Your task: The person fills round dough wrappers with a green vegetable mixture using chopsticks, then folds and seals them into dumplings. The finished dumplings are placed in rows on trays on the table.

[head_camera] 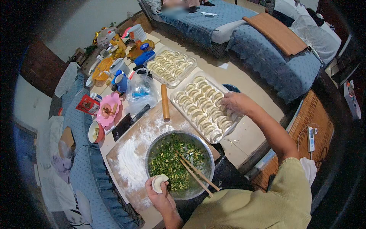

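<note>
Between the thumb and fingers of my left hand (160, 197) is a folded dumpling (159, 183), held over the near left rim of a metal bowl (212, 160). Chopped green filling (171, 160) lies in the bowl, and a pair of wooden chopsticks (197, 176) leans in it over the near right rim. My right hand (236, 103) reaches to the right edge of a tray (183, 116) filled with rows of dumplings (204, 103). Its fingers touch the dumplings there; whether they grip one is hidden. The bowl stands at the edge of a floured wooden board (134, 160).
A rolling pin (165, 102) lies at the board's far edge. Behind it stands a second dumpling tray (170, 84). To the left are a cleaver (123, 128), a plastic bag (142, 93), a pink dish (100, 118) and a red bowl (100, 134). A person sits on the far sofa.
</note>
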Tool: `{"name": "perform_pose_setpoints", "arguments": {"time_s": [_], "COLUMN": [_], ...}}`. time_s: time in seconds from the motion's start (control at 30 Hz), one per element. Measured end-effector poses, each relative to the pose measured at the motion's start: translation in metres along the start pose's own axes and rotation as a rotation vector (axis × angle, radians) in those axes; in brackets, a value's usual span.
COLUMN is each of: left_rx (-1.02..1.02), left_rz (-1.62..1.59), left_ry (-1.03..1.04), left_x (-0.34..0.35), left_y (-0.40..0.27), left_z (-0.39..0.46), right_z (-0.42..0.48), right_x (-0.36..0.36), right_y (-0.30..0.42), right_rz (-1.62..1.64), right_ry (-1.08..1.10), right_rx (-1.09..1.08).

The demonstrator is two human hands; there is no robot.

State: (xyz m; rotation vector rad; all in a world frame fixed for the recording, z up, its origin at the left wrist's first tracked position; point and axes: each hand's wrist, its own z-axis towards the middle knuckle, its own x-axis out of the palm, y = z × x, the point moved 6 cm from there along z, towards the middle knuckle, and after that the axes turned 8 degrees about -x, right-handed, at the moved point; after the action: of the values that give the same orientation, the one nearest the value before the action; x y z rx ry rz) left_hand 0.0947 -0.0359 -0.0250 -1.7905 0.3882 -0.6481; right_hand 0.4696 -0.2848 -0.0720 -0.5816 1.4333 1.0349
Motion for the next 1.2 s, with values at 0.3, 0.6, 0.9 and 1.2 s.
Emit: {"name": "perform_pose_setpoints", "arguments": {"time_s": [0.3,0.6,0.9,1.2], "left_rx": [-0.018,-0.040,-0.010,-0.010], "left_rz": [-0.019,0.029,-0.021,-0.032], "left_ry": [0.013,-0.053,-0.012,-0.025], "left_x": [0.007,0.004,0.000,-0.004], "left_y": [-0.001,-0.001,0.002,0.001], "left_z": [0.004,0.005,0.005,0.003], "right_z": [0.009,0.028,0.027,0.022], "right_x": [-0.022,0.004,0.002,-0.021], "right_y": [-0.009,-0.009,-0.009,-0.005], "right_rz": [-0.019,-0.074,-0.002,0.084], "right_ry": [-0.108,-0.113,-0.117,-0.192], "right_rx": [0.047,-0.063,-0.034,0.033]}}
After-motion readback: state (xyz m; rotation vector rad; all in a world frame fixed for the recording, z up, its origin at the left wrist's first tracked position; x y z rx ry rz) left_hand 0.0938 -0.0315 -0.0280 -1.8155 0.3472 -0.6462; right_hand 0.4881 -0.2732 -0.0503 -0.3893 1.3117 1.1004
